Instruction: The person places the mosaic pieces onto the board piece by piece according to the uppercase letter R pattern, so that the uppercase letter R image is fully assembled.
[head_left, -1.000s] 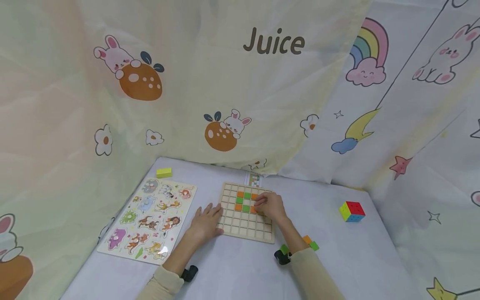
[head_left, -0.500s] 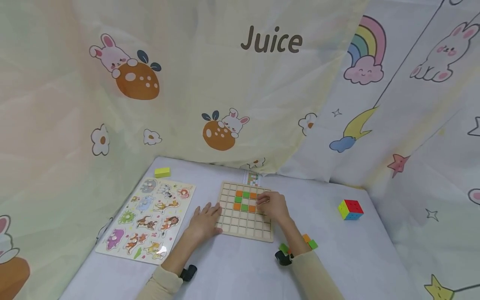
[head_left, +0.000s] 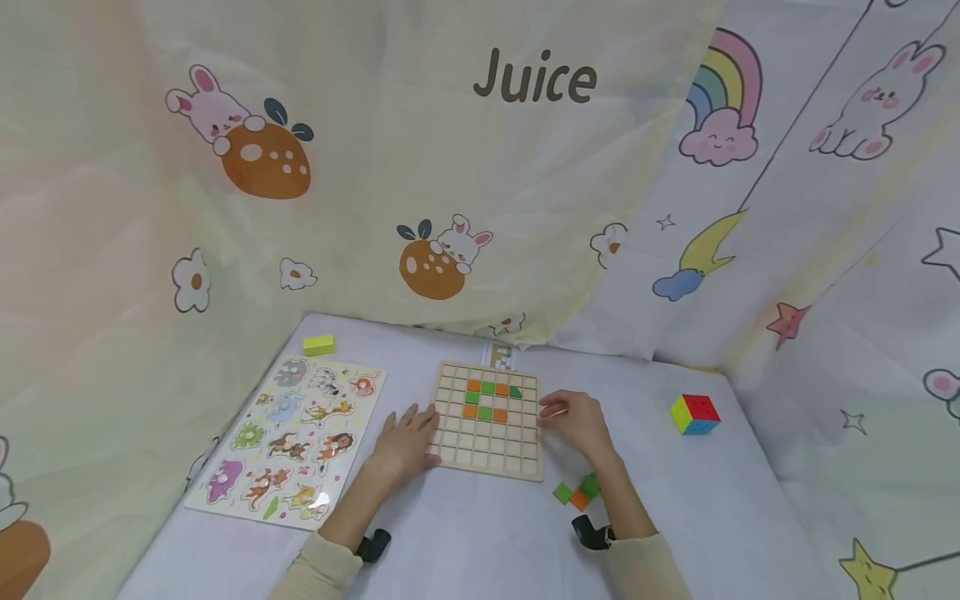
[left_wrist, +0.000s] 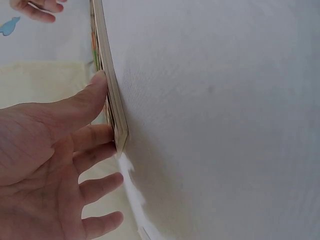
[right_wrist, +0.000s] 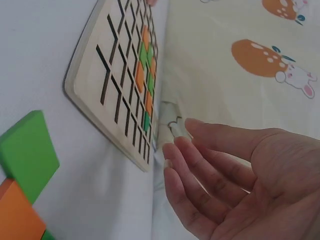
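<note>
The square wooden grid board (head_left: 472, 457) lies mid-table with several orange and green tiles set in its cells. A green tile (head_left: 515, 392) sits at the right end of the upper coloured row, an orange tile (head_left: 502, 389) beside it. My left hand (head_left: 401, 443) rests against the board's left edge; the left wrist view shows its thumb and fingertips at the board's rim (left_wrist: 114, 100). Just off the right edge hovers my right hand (head_left: 577, 423), holding nothing, its fingers loosely bent in the right wrist view. Loose green tiles (head_left: 562, 493) and an orange tile (head_left: 580, 500) lie near the right wrist.
An animal puzzle board (head_left: 281, 446) lies on the left, with a yellow block (head_left: 318, 345) behind it. Beyond the grid board is a small pattern card (head_left: 500, 356). A colourful puzzle cube (head_left: 695, 414) stands on the right. Printed curtains (head_left: 360, 167) enclose the table.
My right hand has drawn back rightward off the board, uncovering the green tile at the end of the upper row. My left hand stays at the left edge.
</note>
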